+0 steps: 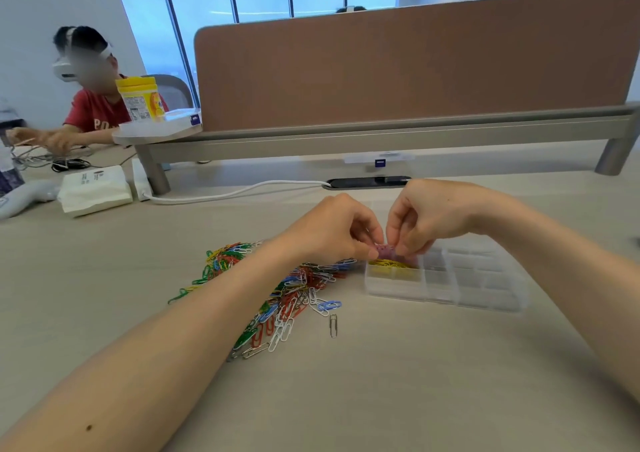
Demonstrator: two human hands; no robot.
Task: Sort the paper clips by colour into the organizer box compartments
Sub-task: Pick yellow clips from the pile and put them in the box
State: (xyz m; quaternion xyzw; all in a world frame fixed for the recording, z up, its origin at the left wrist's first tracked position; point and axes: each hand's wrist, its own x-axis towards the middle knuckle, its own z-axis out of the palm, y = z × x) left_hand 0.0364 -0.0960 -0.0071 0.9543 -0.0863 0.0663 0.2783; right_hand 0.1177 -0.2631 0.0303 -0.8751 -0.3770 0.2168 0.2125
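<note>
A heap of mixed-colour paper clips (277, 289) lies on the table, partly under my left forearm. Right of it stands a clear plastic organizer box (485, 278) whose left compartment holds yellow clips (391, 265). Above that corner my left hand (332, 230) and my right hand (426, 219) meet, fingers curled, both pinching a small purplish bunch of clips (386, 251) between their fingertips. The bunch is blurred and mostly hidden by the fingers. One grey clip (333, 325) lies alone in front of the heap.
A brown desk divider (415, 70) on a grey rail closes the far side. A white cable (235, 192) runs to a black desk socket (370, 182). At the left lie a white tissue pack (95, 188) and a yellow-lidded jar (140, 100); another person sits beyond.
</note>
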